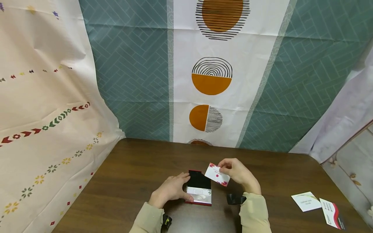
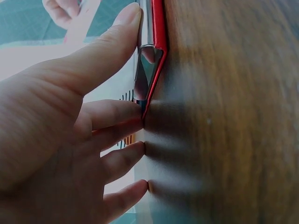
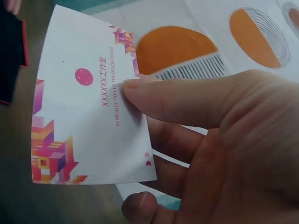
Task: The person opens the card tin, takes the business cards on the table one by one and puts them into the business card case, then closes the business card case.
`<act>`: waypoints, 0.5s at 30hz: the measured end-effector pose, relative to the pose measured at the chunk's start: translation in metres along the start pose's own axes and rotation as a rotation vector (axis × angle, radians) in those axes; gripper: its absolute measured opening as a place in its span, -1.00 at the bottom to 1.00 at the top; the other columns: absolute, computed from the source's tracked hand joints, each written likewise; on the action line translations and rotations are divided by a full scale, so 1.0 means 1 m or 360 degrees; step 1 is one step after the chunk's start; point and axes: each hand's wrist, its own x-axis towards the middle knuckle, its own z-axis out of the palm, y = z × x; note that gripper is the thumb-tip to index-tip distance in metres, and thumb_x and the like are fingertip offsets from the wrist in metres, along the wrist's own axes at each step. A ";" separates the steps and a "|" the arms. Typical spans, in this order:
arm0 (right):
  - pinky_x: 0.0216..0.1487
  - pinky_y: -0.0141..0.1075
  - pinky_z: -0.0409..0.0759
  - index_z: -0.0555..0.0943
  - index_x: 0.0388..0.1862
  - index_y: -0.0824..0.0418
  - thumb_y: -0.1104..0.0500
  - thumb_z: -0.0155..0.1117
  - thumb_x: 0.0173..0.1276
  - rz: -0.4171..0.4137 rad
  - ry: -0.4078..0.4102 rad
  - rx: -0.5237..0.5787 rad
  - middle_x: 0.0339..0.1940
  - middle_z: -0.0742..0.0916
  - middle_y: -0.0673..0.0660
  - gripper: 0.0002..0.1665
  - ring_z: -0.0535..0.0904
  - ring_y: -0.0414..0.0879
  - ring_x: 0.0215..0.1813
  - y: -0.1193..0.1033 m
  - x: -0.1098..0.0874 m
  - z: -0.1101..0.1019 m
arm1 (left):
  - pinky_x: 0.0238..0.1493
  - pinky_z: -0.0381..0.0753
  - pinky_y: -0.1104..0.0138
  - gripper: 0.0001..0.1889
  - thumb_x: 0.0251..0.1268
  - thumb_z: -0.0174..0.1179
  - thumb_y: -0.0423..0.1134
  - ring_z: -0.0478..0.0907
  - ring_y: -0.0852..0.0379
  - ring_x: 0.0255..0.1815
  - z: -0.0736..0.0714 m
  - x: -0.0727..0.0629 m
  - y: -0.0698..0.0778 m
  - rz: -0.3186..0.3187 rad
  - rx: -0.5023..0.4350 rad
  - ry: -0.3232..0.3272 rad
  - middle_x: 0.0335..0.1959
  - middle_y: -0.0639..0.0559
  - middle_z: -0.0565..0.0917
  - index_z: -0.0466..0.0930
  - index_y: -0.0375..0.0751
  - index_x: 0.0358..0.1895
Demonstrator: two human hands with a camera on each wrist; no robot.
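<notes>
A business card case (image 1: 198, 204) lies opened out on the table, black inside with red edges. Its metal tray holds a white card (image 1: 201, 191) with a printed leaf pattern. At the case's left side, my left hand (image 1: 172, 189) holds it, thumb on the metal tray and index finger by the lid. My right hand (image 1: 237, 171) pinches a white business card (image 3: 70, 107) with pink and orange corner patterns between thumb and fingers. That card is raised and tilted, just right of the case lid.
On the table's (image 1: 140, 161) right side lie two more cards: a white one (image 1: 306, 201) and a red, white and dark one (image 1: 330, 212). A patterned curtain (image 1: 137, 81) hangs behind the far edge, and pale cloth (image 1: 58, 129) drapes along the left.
</notes>
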 end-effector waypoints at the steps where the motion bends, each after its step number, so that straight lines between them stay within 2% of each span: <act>1: -0.34 -0.26 0.49 0.67 -0.24 0.28 0.42 0.26 0.30 -0.0009 -0.0004 -0.0011 -0.44 0.61 0.07 -0.89 0.48 -0.07 -0.34 0.000 0.001 0.003 | 0.38 0.18 -0.04 -0.08 -0.08 0.47 0.19 0.22 -0.05 0.46 0.001 0.000 0.000 -0.0008 0.0000 -0.0003 0.43 -0.03 0.35 0.43 -0.22 0.37; 6: -0.33 -0.28 0.48 0.67 -0.26 0.26 0.44 0.25 0.30 -0.0068 0.0012 -0.0084 -0.44 0.60 0.05 -0.87 0.47 -0.08 -0.33 -0.003 0.010 0.016 | 0.37 0.19 -0.03 -0.08 -0.08 0.47 0.20 0.21 -0.05 0.46 0.001 0.001 -0.001 -0.0018 0.0009 -0.0003 0.43 -0.02 0.36 0.43 -0.21 0.37; 9: -0.34 -0.28 0.48 0.67 -0.25 0.23 0.43 0.24 0.30 -0.0053 0.0011 -0.0120 -0.44 0.60 0.04 -0.84 0.46 -0.07 -0.33 -0.005 0.014 0.021 | 0.37 0.20 -0.02 -0.07 -0.09 0.46 0.22 0.22 -0.05 0.46 0.000 0.002 0.000 -0.0014 0.0014 0.0002 0.43 -0.02 0.36 0.44 -0.21 0.37; 15: -0.55 -0.22 0.53 0.67 -0.21 0.20 0.40 0.23 0.33 0.0000 -0.0082 -0.0079 -0.43 0.60 0.05 -0.84 0.47 -0.05 -0.40 -0.012 0.017 0.034 | 0.37 0.19 -0.02 -0.08 -0.09 0.47 0.21 0.21 -0.08 0.45 0.000 0.001 -0.001 -0.0019 -0.0024 0.0003 0.42 -0.03 0.38 0.45 -0.22 0.35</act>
